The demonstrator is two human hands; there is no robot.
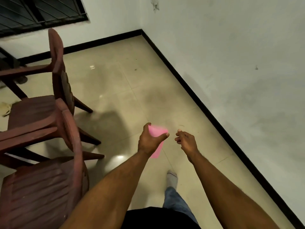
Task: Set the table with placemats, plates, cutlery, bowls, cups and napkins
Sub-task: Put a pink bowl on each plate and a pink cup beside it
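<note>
A pink cup (157,141) is held out in front of the person, above the floor, with the left hand (149,141) wrapped round it, thumb on one side and fingers on the other. The cup is blurred, so its rim is hard to make out. The right hand (185,140) hangs just beside it, fingers loosely curled and holding nothing.

This looks like the carrying step: a cup being brought to the table. No table top shows here, so the next move probably calls for turning toward it and setting the cup upright at a place setting.

Below is a glossy beige tiled floor (132,90). Two dark red plastic chairs (54,113) stand to the left. A white wall (231,47) with a black skirting runs along the right, and a dark window (38,12) sits at the top left.
</note>
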